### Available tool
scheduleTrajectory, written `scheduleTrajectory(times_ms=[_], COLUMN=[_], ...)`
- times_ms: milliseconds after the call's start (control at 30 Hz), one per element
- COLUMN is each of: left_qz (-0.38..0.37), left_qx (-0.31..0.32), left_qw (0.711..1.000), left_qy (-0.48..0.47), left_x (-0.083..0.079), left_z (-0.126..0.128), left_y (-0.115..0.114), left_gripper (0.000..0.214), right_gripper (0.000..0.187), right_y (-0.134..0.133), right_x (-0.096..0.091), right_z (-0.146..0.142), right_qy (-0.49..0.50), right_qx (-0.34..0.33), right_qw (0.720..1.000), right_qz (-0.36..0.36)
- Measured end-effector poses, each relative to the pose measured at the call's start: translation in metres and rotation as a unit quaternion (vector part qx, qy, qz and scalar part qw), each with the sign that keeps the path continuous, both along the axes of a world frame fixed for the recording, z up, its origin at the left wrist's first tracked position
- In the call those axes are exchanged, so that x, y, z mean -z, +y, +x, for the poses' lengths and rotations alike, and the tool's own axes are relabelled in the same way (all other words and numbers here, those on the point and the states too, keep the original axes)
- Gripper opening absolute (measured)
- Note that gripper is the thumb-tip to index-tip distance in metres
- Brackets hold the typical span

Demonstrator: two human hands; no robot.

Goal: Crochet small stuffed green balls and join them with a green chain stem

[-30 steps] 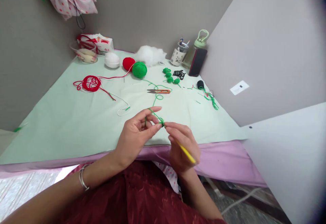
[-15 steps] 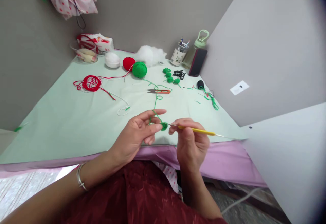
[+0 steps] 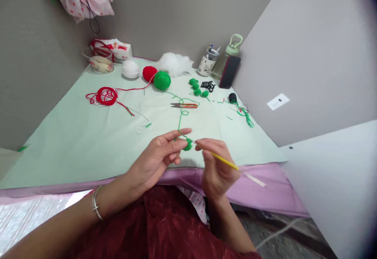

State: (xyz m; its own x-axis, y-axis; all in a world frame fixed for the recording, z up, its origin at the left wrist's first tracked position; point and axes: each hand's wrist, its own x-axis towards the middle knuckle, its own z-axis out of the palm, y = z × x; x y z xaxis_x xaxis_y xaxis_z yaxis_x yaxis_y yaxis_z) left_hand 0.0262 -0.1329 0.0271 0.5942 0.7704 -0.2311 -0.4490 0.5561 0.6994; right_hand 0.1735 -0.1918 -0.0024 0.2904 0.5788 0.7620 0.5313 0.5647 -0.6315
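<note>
My left hand (image 3: 160, 155) pinches a small green crochet piece (image 3: 187, 145) between thumb and fingers, with green yarn looped over its forefinger. That yarn strand (image 3: 179, 117) runs back across the table to a green yarn ball (image 3: 161, 81). My right hand (image 3: 216, 165) grips a yellow crochet hook (image 3: 226, 162), its tip stuck into the green piece. Both hands hover just above the near edge of the pale green table cover (image 3: 73, 133).
Orange snips (image 3: 184, 105) lie mid-table. Behind are a red yarn ball (image 3: 149, 73), a white yarn ball (image 3: 130, 69), white stuffing (image 3: 175, 62), a loose red yarn tangle (image 3: 105, 95), small green crocheted balls (image 3: 198, 88), a pen cup (image 3: 207, 63), a bottle (image 3: 227, 55) and walls around.
My right hand swung the hook's handle from pointing toward me, out to the right, then down to the lower right; the tip stayed at the green piece. My left hand barely moved.
</note>
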Motion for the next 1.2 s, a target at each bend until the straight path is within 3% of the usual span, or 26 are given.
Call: scheduleTrajectory(times_ms=[100,200,333,467,533,600,700,800,933,1200], left_qz=[0.024,0.072,0.117,0.024,-0.017,-0.021,0.023,0.075,0.079,0.075], left_qx=[-0.025,-0.047,-0.075,0.005,0.034,0.022,0.0,-0.003,-0.009,-0.012], left_qw=[0.999,0.996,0.989,1.0,0.999,0.999,1.0,0.997,0.997,0.996], left_qy=[-0.001,0.019,0.052,0.012,-0.008,-0.011,0.009,0.029,0.015,0.042], left_x=[0.0,0.001,0.003,0.002,0.002,0.002,0.003,0.006,0.008,0.008], left_z=[-0.002,-0.001,0.003,0.003,0.001,-0.001,-0.001,0.001,0.003,0.001], left_y=[0.002,-0.001,-0.009,-0.008,-0.003,0.002,0.002,-0.004,-0.008,-0.002], left_gripper=[0.029,0.036,0.049,0.046,0.038,0.032,0.033,0.04,0.049,0.051], right_gripper=[0.02,0.018,0.026,0.037,0.03,0.022,0.018,0.015,0.018,0.012], right_y=[0.001,0.004,0.006,0.005,0.005,0.005,0.006,0.008,0.008,0.01], right_x=[-0.009,-0.011,0.002,0.011,0.007,0.0,-0.008,-0.006,-0.001,0.0], right_z=[0.003,0.0,-0.006,-0.005,-0.001,0.003,0.003,-0.003,-0.007,0.0], right_qy=[0.15,0.18,0.027,-0.14,-0.089,0.039,0.198,0.19,0.172,0.307], right_qx=[-0.062,-0.088,-0.026,0.06,0.045,0.003,-0.081,-0.124,-0.089,-0.172], right_qw=[0.986,0.978,0.999,0.986,0.994,0.999,0.975,0.971,0.978,0.929], right_qz=[-0.037,-0.054,-0.011,0.073,0.044,-0.009,-0.057,-0.075,-0.073,-0.117])
